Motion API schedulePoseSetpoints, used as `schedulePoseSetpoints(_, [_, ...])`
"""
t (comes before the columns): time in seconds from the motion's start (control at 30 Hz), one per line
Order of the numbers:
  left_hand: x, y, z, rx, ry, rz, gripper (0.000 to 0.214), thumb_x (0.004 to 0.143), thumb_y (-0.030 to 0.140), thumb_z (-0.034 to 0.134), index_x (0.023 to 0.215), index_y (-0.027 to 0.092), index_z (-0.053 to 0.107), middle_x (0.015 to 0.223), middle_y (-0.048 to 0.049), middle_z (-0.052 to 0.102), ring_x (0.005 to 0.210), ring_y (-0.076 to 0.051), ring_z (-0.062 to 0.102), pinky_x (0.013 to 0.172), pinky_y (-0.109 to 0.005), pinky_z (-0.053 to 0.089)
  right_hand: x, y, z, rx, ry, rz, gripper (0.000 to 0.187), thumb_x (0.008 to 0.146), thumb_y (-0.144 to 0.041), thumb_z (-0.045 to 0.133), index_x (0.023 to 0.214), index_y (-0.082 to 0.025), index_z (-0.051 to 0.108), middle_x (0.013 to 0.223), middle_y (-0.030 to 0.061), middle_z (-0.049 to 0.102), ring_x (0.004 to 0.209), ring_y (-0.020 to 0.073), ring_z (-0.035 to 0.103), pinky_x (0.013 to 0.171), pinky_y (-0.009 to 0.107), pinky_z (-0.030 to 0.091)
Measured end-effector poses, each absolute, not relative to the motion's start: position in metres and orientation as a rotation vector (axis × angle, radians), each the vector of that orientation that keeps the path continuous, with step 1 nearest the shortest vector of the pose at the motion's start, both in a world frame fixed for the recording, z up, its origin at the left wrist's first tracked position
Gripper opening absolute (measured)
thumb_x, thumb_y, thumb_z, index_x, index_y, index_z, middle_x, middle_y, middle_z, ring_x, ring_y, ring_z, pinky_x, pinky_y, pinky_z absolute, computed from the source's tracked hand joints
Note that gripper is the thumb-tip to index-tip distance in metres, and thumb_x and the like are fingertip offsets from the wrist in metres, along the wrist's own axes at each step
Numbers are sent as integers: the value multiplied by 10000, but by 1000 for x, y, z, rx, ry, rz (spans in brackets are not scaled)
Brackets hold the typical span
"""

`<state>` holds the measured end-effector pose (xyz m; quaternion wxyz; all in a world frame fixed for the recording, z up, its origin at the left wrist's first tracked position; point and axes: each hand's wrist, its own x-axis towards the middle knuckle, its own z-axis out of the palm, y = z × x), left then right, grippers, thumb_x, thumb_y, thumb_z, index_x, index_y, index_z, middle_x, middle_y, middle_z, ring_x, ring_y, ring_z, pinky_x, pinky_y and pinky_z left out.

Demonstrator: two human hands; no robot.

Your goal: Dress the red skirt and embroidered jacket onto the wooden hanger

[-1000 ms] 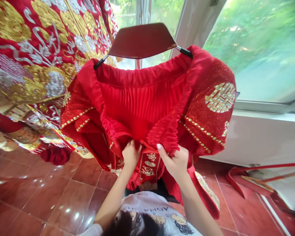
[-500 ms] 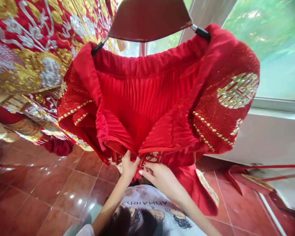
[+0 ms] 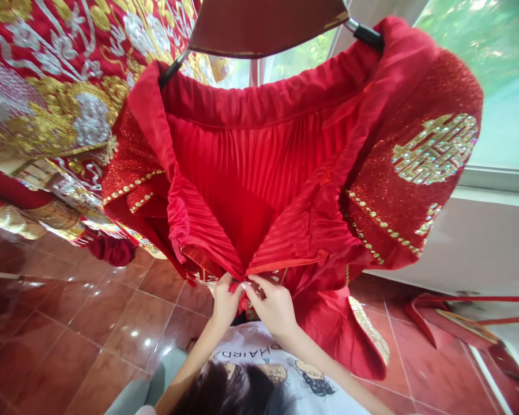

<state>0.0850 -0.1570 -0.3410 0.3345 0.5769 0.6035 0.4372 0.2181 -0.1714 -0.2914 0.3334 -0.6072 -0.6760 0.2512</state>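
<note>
A red skirt (image 3: 259,109) with a gathered waistband, pleated lining and gold beaded trim hangs in front of me from a clip hanger (image 3: 268,29). At the bottom of its V-shaped opening, my left hand (image 3: 227,300) pinches the edge of the fabric. My right hand (image 3: 274,302) meets it there, thumb and fingers closed on the right edge of the same opening. Both sets of fingertips nearly touch. Whatever small fastening lies between them is hidden by the fingers.
Red garments with gold and silver embroidery (image 3: 60,104) hang close on the left. A window (image 3: 497,86) and a pale wall (image 3: 493,236) stand to the right, with a red frame-like object (image 3: 432,311) below. Red tiles (image 3: 104,317) cover the floor.
My right hand has moved up and left to the bottom of the opening, beside my left hand, and closed on the fabric. The skirt appears slightly larger and closer.
</note>
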Motion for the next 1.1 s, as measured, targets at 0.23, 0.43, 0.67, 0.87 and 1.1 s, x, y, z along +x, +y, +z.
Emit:
schedulePoseSetpoints(0.23, [81, -158, -333, 1592, 1586, 1085, 184, 776, 331, 538, 697, 179, 607, 694, -37, 648, 651, -168, 573, 660, -273, 464, 214, -167, -296, -1651, -1803, 763, 220, 876, -286, 518, 900, -220, 726, 769, 42, 740, 602, 171, 667, 609, 248, 466])
schedulePoseSetpoints(0.43, [80, -151, -330, 1630, 1558, 1091, 198, 780, 332, 531, 649, 188, 565, 668, -33, 628, 639, -168, 563, 648, -275, 457, 208, -164, -295, -1587, -1591, 898, 189, 836, -314, 513, 780, -196, 649, 694, 31, 691, 606, 157, 628, 614, 248, 442])
schedulePoseSetpoints(0.67, [77, -149, -338, 1652, 1514, 1114, 255, 809, 372, 532, 638, 185, 562, 659, -35, 624, 641, -170, 566, 634, -273, 454, 203, -159, -298, -1331, -1229, 1288, 208, 740, -324, 497, 583, -192, 464, 518, -32, 496, 485, 92, 442, 501, 216, 348])
schedulePoseSetpoints(0.87, [76, -148, -346, 1717, 1464, 1228, 192, 794, 242, 490, 620, 179, 545, 657, -21, 605, 637, -160, 552, 613, -260, 442, 198, -155, -299, -1165, -899, 1798, 253, 700, -400, 539, 578, -179, 553, 317, -102, 300, 300, 42, 193, 370, 219, 134])
schedulePoseSetpoints(1.1, [88, -147, -353, 1824, 1536, 1333, 195, 763, 118, 426, 627, 191, 546, 646, -24, 582, 642, -161, 552, 605, -256, 455, 187, -156, -274, -1059, -500, 1737, 234, 629, -368, 616, 523, -172, 542, 331, -101, 303, 304, 20, 192, 371, 215, 103])
